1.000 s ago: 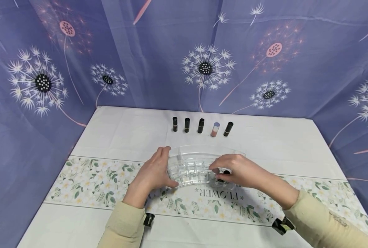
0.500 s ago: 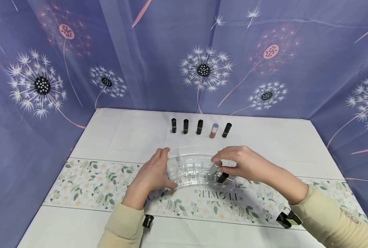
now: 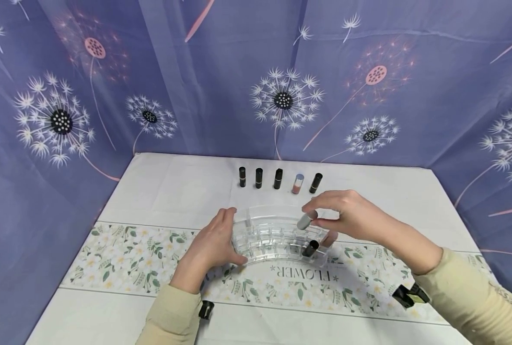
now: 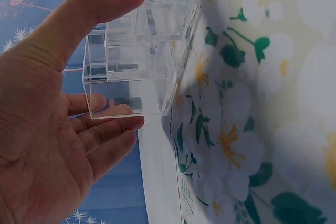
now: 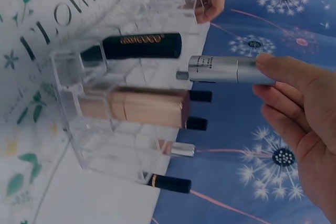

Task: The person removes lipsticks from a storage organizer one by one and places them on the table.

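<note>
A clear, curved, tiered lipstick organizer (image 3: 264, 235) stands on the table. My left hand (image 3: 213, 239) grips its left end, the thumb on the front and the fingers behind, as the left wrist view shows. Above the organizer's right part, my right hand (image 3: 355, 215) pinches a silver lipstick tube (image 5: 220, 69) between thumb and fingertips. The tube is tilted and apart from the compartments. Two tubes stand in compartments at the right end: a black lipstick (image 3: 311, 248) with gold lettering and a pinkish-beige lipstick (image 5: 149, 107).
Several lipsticks stand in a row behind the organizer, mostly black (image 3: 278, 178), with one pink tube with a silvery cap (image 3: 298, 184). A floral runner (image 3: 144, 254) crosses the white table (image 3: 174, 182). A purple dandelion curtain (image 3: 221, 86) encloses the back and sides.
My right hand has lifted the silver tube up and to the right, uncovering the black and pinkish-beige lipsticks. The left hand stays on the organizer's left end.
</note>
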Demonstrator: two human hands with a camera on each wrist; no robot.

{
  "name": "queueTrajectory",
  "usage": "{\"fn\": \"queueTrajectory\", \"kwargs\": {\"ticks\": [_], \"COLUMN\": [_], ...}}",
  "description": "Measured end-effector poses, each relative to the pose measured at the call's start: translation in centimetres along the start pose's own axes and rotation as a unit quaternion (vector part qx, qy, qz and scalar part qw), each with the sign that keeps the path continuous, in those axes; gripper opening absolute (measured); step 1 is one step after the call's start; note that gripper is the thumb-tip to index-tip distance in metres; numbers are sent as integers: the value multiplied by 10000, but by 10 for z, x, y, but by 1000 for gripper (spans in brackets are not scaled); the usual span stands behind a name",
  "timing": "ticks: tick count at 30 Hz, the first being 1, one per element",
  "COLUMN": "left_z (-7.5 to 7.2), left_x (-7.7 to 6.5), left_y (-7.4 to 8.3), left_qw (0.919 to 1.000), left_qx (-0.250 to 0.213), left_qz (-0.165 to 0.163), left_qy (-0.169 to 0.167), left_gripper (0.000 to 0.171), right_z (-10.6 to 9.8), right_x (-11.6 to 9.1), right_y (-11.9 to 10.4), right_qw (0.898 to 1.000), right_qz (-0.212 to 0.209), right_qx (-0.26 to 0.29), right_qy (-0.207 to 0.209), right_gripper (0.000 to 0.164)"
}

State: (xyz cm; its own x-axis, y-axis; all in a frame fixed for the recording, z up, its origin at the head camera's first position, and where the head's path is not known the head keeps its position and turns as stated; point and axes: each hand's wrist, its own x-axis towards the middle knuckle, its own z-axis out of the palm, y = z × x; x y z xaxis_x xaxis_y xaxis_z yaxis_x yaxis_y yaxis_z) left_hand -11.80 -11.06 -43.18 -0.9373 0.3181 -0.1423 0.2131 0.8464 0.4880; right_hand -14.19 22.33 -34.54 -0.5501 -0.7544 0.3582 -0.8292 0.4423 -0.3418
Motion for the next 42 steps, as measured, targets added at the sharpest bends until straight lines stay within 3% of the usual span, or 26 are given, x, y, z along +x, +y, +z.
{"fn": "queueTrajectory", "kwargs": {"ticks": [18,42], "left_z": [-1,0], "left_x": [-2,-2], "left_y": [-1,1], "left_qw": [10000,9999], "left_qx": [-37,-41], "left_qz": [-63,-89], "left_qy": [-28,-68], "left_gripper": [128,128], "right_z": [-31,-19], "right_x": [3,-18], "right_y": [36,96], "right_qw": [9971,9940], "right_qz": [-107,726], "right_qx": [-657,-812], "right_qy": [367,71], "right_gripper": [45,36]}}
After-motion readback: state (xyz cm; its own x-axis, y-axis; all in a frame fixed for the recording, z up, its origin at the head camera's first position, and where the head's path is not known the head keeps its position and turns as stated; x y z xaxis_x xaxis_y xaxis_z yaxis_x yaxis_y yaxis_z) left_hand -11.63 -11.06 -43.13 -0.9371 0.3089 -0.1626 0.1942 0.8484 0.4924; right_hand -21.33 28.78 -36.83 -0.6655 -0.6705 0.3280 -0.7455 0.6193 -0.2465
